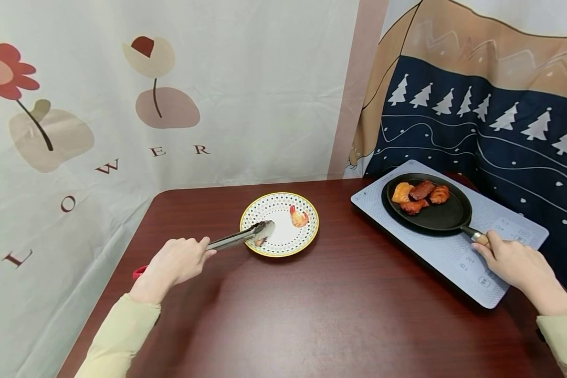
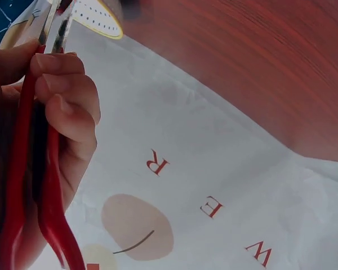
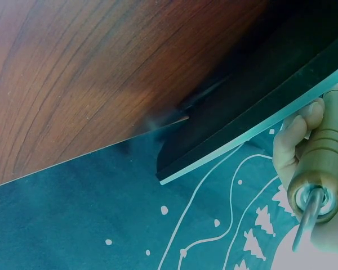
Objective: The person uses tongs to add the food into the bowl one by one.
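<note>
My left hand [image 1: 181, 260] grips red-handled metal tongs [image 1: 233, 240], its fingers curled round both red handles [image 2: 22, 152] in the left wrist view. The tong tips are over the left part of a white dotted plate [image 1: 283, 251] with a yellow rim. A small piece of food [image 1: 261, 241] shows just beneath the tips, partly hidden by them. On the plate's right side lies a cooked shrimp [image 1: 299, 217]. My right hand [image 1: 520, 262] holds the wooden handle [image 3: 327, 146] of a black frying pan [image 1: 441, 215]. Several browned meat pieces [image 1: 422, 190] and a yellow-orange piece [image 1: 402, 192] lie in the pan.
The pan sits on a flat grey cooktop [image 1: 434, 260] at the table's right side. The dark red-brown table [image 1: 331, 320] meets a printed white curtain [image 1: 264, 105] behind and a navy tree-patterned cloth [image 1: 453, 131] at the right.
</note>
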Demonstrator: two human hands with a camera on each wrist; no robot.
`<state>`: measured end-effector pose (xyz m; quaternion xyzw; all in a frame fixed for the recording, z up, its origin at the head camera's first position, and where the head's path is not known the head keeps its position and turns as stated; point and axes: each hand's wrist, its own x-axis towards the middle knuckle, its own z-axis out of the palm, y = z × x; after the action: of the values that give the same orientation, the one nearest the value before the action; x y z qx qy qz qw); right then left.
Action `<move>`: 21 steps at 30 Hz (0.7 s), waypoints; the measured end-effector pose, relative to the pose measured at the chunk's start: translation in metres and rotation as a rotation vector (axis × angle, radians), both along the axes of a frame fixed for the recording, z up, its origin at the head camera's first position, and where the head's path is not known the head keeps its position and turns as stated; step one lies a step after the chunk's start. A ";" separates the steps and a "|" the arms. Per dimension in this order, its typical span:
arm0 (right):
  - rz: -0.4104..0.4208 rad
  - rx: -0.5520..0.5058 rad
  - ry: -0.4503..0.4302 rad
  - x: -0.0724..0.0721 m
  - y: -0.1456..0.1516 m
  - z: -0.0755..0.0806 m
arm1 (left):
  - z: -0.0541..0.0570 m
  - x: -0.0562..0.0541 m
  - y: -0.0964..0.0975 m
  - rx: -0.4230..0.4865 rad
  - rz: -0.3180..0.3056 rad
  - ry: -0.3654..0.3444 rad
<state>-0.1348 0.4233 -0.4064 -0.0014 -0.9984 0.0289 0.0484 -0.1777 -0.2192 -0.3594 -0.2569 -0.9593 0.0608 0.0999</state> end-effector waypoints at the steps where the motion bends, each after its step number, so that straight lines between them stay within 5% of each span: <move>1: 0.000 0.001 0.000 0.000 0.000 0.000 | 0.000 0.000 0.001 -0.001 -0.010 0.012; 21: -0.017 0.001 -0.037 -0.002 0.000 0.002 | 0.001 0.004 0.007 0.002 -0.028 0.070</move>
<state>-0.1363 0.4230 -0.4046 -0.0104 -0.9991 0.0281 0.0300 -0.1738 -0.2124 -0.3586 -0.2680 -0.9516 0.0674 0.1343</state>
